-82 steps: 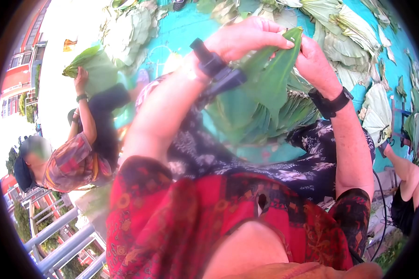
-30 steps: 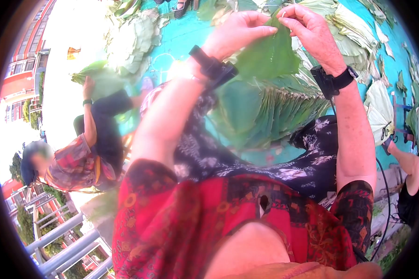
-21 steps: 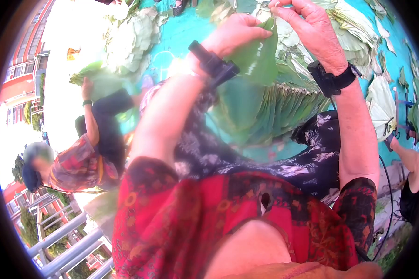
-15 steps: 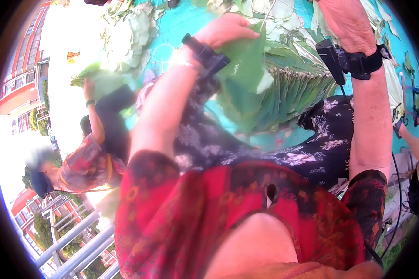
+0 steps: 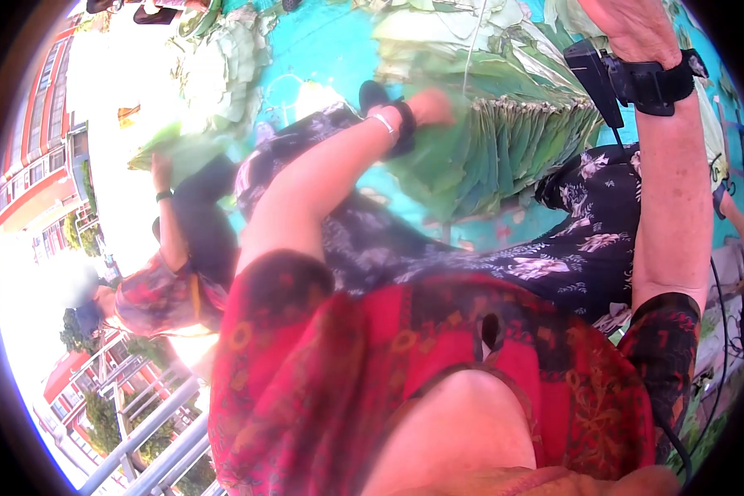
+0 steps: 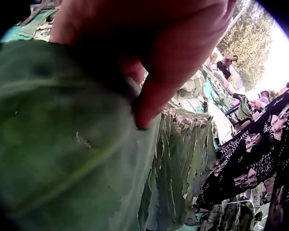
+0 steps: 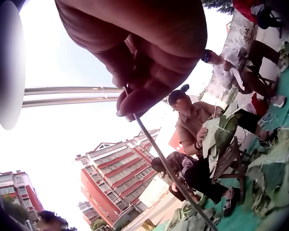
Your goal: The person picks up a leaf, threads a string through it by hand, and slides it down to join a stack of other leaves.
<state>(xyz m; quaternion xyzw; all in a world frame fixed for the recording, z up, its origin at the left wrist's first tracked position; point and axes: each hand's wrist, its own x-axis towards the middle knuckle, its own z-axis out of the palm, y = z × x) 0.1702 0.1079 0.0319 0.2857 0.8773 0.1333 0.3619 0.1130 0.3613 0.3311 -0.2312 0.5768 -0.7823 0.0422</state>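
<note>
We are judging this the draw-through step: the left hand [image 5: 426, 107] is curling its grip round a green leaf [image 6: 62, 144] atop the fanned leaf stack [image 5: 504, 149] on the lap [image 5: 570, 248], while the raised right hand [image 7: 139, 53] is pinching a thin strand [image 7: 168, 168], which next is calling for a steady, taut pull.

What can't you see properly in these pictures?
- Head view: the right hand is cut off by the top edge, so its fingers are unseen.
- Head view: the left hand is blurred, so its grip is unclear.
- Left wrist view: the leaf fills the frame and is blurred, with its edges cut off.
- Right wrist view: the thread leaves the bottom edge, so its end is unseen.
</note>
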